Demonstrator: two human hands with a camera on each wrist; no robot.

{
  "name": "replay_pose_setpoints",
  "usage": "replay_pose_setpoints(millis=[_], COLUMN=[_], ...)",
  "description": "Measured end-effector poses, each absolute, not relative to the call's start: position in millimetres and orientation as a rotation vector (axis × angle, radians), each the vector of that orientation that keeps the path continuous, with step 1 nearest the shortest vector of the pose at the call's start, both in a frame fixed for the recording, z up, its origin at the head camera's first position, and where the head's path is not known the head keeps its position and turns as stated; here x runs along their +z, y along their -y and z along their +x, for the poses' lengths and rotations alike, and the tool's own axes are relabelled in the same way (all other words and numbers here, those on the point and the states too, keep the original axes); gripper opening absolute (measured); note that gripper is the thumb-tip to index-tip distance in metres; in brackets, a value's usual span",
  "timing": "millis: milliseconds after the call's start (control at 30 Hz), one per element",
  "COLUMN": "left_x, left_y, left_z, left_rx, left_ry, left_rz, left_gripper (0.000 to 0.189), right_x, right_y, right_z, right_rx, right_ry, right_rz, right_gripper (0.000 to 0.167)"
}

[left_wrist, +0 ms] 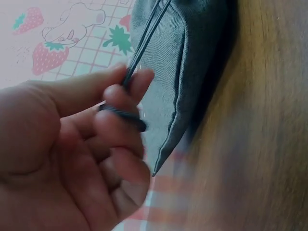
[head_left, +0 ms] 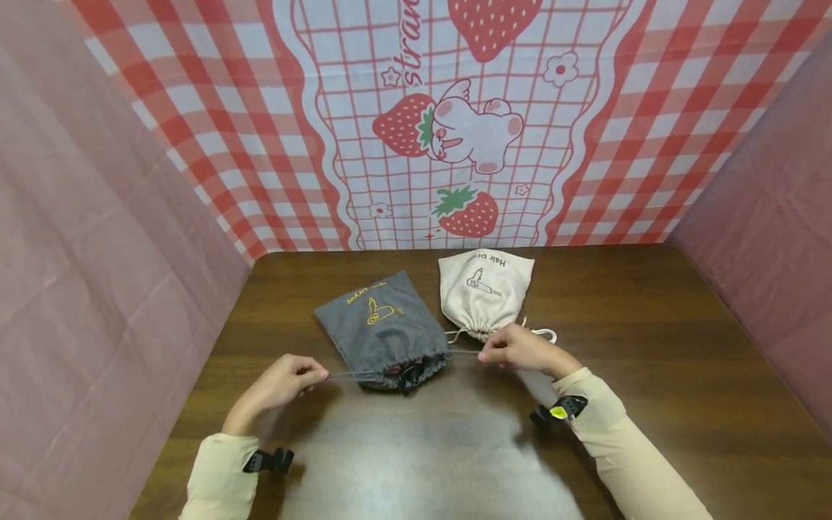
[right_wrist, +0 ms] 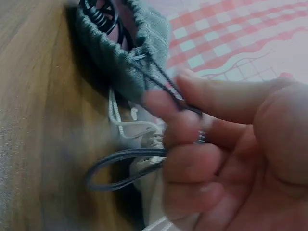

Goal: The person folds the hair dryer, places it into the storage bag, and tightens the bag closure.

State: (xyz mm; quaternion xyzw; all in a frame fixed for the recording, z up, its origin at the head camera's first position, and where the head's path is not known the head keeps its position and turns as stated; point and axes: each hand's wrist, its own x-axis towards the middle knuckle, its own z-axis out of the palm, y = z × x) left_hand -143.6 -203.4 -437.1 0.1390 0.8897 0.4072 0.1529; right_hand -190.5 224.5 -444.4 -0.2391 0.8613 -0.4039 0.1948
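Note:
A grey drawstring bag (head_left: pixel 383 325) with a yellow hair dryer drawing lies on the table, its gathered mouth partly open toward me. Inside the mouth a black coiled cord (right_wrist: pixel 98 19) shows in the right wrist view. My left hand (head_left: pixel 282 383) pinches the drawstring (head_left: pixel 351 375) on the left side between thumb and index finger. On the other side my right hand (head_left: pixel 523 349) pinches the opposite drawstring (head_left: pixel 464 352), whose loop end (right_wrist: pixel 122 168) hangs past the fingers. Both strings stretch taut out from the bag's mouth.
A cream drawstring bag (head_left: pixel 484 292) with a hair dryer print lies behind my right hand, its mouth gathered and its white cord (head_left: pixel 544 335) loose. The brown wooden table (head_left: pixel 416 455) meets a strawberry-print cloth (head_left: pixel 442 209) at the back. Pink cloth (head_left: pixel 117 253) hangs at both sides.

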Motion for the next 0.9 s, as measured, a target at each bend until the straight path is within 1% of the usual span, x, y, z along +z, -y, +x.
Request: replay_pose_setpoints(millis=[133, 267, 467, 567, 700, 800, 900], left_x=[-437, -439, -446, -448, -447, -445, -446], left_y=[207, 214, 230, 235, 236, 232, 225], left_z=[-143, -143, -141, -139, -140, -142, -146], left_rx=[1.136, 1.124, 1.017, 1.048, 1.142, 1.230, 1.310], left_ry=[-2.499, -2.584, -2.793, -2.766, -2.662, -2.603, -2.629], left_rz=[0.436, 0.457, 0.359, 0.318, 0.295, 0.264, 0.287], left_gripper=[0.025, 0.025, 0.021, 0.023, 0.030, 0.035, 0.033], right_x=[-440, -441, -448, -450, -448, -443, -438], right_y=[-224, -225, -233, -237, -236, -231, -224], right_z=[-190, -189, -189, -191, -192, -194, -196], right_rx=[-1.117, -1.190, -1.221, -1.219, -1.286, -1.372, -1.469], right_ry=[-2.371, -2.411, -2.483, -2.516, -2.503, -2.491, -2.462], right_rz=[-0.701, -0.707, -0.645, -0.575, -0.479, -0.459, -0.459], right_gripper=[0.025, 0.023, 0.022, 0.021, 0.024, 0.026, 0.026])
